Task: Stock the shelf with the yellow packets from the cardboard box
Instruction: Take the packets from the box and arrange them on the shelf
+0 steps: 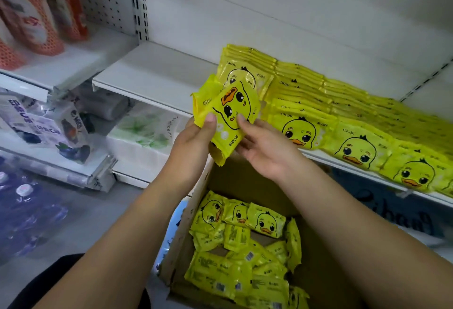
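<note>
While held packets (225, 115) are up: we judge the step as squaring a small yellow bunch just above the far end of the cardboard box (245, 181) before it goes to the shelf (159, 73).
Left hand (193, 142): above the box's far left corner, gripping the bunch, with the thumb pressed on its front.
Right hand (264, 151): above the box's far end, pinching the front packet, thumb on the duck face and fingers curled beneath.
Shelf: beyond the box, with bare board up and left of it and stocked rows (343, 112) up and right of it.
Next move: we think it calls for turning the bunch upright, face forward, and setting it on the bare board beside the leftmost stocked stack without toppling that stack.
Box contents: loose packets (245, 247) lie jumbled inside, so plenty remain to stock.
Hidden: the left fingers sit behind the bunch, and we cannot count its packets. Our forearms (355, 223) cover the box's right side. Its near end is cut off. The stocked rows run out of view, and the goods (49, 122) left of the box are blurred.
</note>
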`<action>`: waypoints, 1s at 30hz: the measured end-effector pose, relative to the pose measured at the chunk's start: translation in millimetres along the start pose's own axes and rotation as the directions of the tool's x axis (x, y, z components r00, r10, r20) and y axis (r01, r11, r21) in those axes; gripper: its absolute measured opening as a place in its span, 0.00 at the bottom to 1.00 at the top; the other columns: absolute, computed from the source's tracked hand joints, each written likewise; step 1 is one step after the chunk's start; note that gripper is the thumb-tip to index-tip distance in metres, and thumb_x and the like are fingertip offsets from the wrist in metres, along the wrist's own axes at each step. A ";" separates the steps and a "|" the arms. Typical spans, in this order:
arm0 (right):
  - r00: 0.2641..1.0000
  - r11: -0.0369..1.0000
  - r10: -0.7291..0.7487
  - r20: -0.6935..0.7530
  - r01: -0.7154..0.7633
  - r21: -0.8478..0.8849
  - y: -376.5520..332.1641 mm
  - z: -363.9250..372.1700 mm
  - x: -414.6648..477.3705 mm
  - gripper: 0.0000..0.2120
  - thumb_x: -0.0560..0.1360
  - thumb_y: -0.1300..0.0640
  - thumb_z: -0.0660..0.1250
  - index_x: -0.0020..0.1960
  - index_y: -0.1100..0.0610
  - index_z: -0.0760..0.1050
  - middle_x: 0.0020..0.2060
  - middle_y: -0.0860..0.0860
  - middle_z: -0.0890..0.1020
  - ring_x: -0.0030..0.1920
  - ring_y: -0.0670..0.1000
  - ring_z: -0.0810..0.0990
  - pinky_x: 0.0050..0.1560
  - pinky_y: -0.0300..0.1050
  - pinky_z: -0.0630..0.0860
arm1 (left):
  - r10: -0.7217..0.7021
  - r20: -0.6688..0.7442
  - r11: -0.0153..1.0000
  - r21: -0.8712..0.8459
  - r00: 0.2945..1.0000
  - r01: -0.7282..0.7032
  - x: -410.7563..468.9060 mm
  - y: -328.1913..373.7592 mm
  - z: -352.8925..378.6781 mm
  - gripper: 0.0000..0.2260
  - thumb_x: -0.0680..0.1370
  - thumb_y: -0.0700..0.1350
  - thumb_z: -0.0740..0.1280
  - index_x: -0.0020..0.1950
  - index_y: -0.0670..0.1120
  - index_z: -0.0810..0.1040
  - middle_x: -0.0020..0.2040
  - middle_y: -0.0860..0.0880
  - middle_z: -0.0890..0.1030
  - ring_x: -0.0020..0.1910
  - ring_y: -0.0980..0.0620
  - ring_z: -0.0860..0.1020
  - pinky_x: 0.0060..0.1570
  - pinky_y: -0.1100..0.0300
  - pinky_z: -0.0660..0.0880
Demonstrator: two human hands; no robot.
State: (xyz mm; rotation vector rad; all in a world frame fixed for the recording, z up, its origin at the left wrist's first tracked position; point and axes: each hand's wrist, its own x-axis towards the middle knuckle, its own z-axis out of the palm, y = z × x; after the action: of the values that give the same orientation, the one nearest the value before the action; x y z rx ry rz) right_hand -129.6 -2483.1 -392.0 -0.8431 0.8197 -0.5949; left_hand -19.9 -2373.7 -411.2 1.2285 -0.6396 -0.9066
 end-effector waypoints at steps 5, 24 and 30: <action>0.995 0.984 -0.080 -0.056 0.070 -0.165 -25.5 13.5 31.0 0.22 0.75 0.65 0.72 0.67 0.59 0.74 0.52 0.56 0.86 0.47 0.54 0.86 0.46 0.52 0.84 | -0.016 -0.180 0.990 -0.139 0.983 -0.009 9.6 11.3 0.3 0.19 0.84 0.57 0.63 0.40 0.52 0.86 0.37 0.56 0.86 0.38 0.59 0.85 0.46 0.58 0.83; 0.847 -0.323 -0.440 0.299 0.161 -0.932 -107.6 -8.9 183.3 0.19 0.70 0.56 0.79 0.58 0.51 0.78 0.55 0.51 0.81 0.57 0.54 0.78 0.55 0.47 0.74 | -0.101 -0.482 0.967 -0.254 0.871 -0.028 77.5 -15.0 -9.8 0.09 0.78 0.41 0.73 0.48 0.56 0.84 0.54 0.46 0.85 0.56 0.43 0.84 0.60 0.41 0.80; 0.802 -0.477 -0.456 0.386 0.145 -0.867 -111.7 -7.9 197.7 0.20 0.70 0.53 0.78 0.60 0.53 0.80 0.56 0.53 0.78 0.63 0.56 0.71 0.56 0.50 0.71 | -0.074 -0.435 0.976 -0.217 0.898 -0.025 78.5 -19.5 -0.2 0.10 0.79 0.42 0.74 0.51 0.58 0.84 0.57 0.47 0.84 0.56 0.47 0.84 0.59 0.43 0.81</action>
State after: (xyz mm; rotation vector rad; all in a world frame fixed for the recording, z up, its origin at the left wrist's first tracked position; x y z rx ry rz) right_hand -41.4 -2692.1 -378.8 -2.9652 1.2006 -0.3437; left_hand 16.0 -2442.3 -434.5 1.1912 -0.1553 -0.6637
